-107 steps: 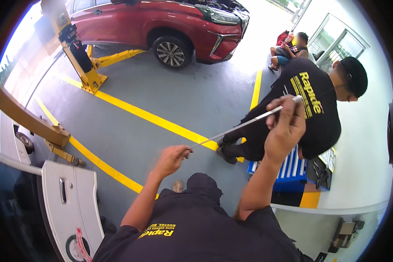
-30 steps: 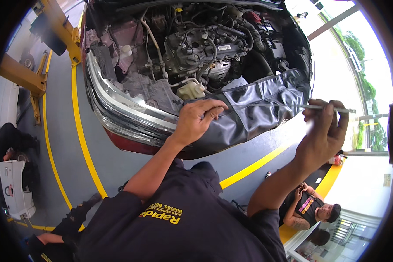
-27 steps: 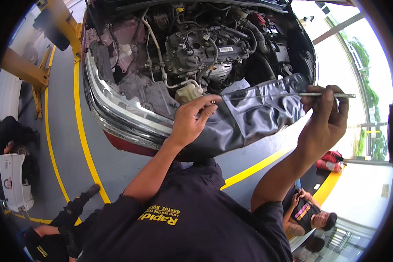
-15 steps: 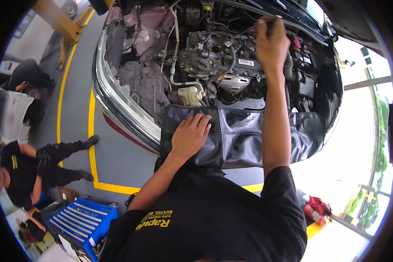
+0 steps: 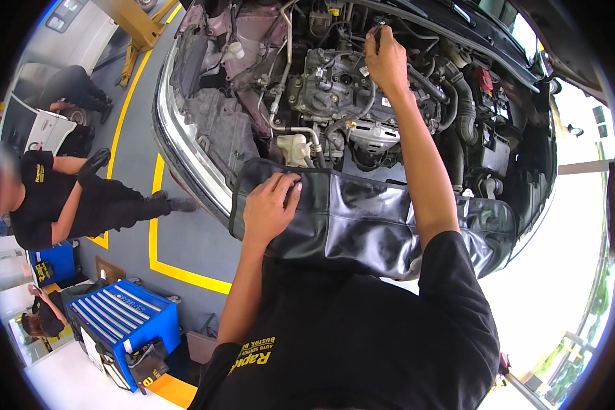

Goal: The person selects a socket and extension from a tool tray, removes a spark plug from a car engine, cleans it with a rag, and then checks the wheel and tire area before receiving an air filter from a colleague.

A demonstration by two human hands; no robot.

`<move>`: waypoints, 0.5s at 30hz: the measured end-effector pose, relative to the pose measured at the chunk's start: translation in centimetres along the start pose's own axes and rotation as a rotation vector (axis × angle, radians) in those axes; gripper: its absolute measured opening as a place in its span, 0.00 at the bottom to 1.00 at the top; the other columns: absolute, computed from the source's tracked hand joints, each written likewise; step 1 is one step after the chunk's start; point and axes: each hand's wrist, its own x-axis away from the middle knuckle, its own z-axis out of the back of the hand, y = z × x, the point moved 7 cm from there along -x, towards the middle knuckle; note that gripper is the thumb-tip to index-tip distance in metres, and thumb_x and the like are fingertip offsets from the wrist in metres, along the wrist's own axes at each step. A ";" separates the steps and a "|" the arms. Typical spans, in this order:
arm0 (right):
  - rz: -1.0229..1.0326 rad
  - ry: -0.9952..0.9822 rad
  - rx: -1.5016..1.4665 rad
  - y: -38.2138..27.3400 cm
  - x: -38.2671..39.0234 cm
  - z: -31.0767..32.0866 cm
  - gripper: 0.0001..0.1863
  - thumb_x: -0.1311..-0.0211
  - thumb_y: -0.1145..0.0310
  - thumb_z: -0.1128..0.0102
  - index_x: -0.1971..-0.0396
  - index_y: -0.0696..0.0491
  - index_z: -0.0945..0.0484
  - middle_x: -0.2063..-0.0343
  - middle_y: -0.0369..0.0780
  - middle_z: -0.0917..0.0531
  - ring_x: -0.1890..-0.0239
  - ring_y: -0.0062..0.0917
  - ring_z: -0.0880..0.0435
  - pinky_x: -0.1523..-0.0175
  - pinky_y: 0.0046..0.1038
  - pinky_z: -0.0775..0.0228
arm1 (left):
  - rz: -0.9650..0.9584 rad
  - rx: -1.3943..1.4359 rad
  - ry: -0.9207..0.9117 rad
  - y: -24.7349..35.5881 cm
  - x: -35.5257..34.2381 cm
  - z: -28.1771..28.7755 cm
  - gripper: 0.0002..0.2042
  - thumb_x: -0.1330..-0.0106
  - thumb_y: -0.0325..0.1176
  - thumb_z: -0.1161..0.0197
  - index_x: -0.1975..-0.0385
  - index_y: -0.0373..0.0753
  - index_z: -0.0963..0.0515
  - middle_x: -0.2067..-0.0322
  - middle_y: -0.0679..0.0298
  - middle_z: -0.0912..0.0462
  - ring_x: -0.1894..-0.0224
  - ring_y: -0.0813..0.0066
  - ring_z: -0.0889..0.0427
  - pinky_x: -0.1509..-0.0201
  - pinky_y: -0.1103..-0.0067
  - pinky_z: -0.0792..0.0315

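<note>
My left hand (image 5: 267, 212) rests on the black padded cover (image 5: 362, 232) draped over the car's front edge, fingers loosely spread and slightly bent, holding nothing. My right hand (image 5: 387, 63) reaches to the rear of the engine (image 5: 321, 96), fingers closed around a small shiny metal piece (image 5: 380, 22); whether this is the long rod's end is unclear, as its lower part is hidden. Hoses and pipes surround that hand. A translucent reservoir (image 5: 292, 147) sits just beyond my left hand.
At left, a co-worker in black (image 5: 58, 205) faces the car. Farther back, a crouching person (image 5: 72, 92) is beside a white panel, near a yellow lift (image 5: 140, 41). A blue tool chest (image 5: 154, 328) stands at lower left; another seated person (image 5: 44, 314) is beyond it.
My left hand has left the rod and dropped onto the cover. My right hand has moved forward and left, over the engine's rear. The co-worker at left now appears nearer.
</note>
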 end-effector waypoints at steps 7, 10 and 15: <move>0.012 0.002 0.018 0.7 -1.3 -0.5 0.12 0.23 0.65 0.42 0.57 0.60 0.27 0.67 0.59 0.14 0.61 0.61 0.14 0.55 0.54 0.23 | 0.028 -0.004 0.018 0.0 -0.5 0.2 0.08 0.24 0.37 0.35 0.53 0.42 0.17 0.61 0.63 0.14 0.64 0.58 0.13 0.59 0.67 0.20; -0.005 0.015 -0.032 -0.5 -2.0 0.6 0.12 0.23 0.66 0.43 0.58 0.61 0.28 0.65 0.61 0.14 0.60 0.63 0.15 0.54 0.56 0.23 | 0.029 -0.011 0.037 0.1 -0.4 0.5 0.07 0.24 0.36 0.34 0.54 0.42 0.16 0.62 0.64 0.14 0.66 0.62 0.13 0.61 0.69 0.21; -0.009 -0.005 0.020 0.1 -1.8 -0.5 0.13 0.22 0.65 0.43 0.58 0.62 0.28 0.64 0.62 0.14 0.60 0.63 0.15 0.55 0.56 0.23 | 0.019 -0.029 0.007 0.1 -0.6 0.4 0.09 0.24 0.38 0.35 0.54 0.42 0.17 0.60 0.62 0.14 0.63 0.56 0.13 0.59 0.66 0.19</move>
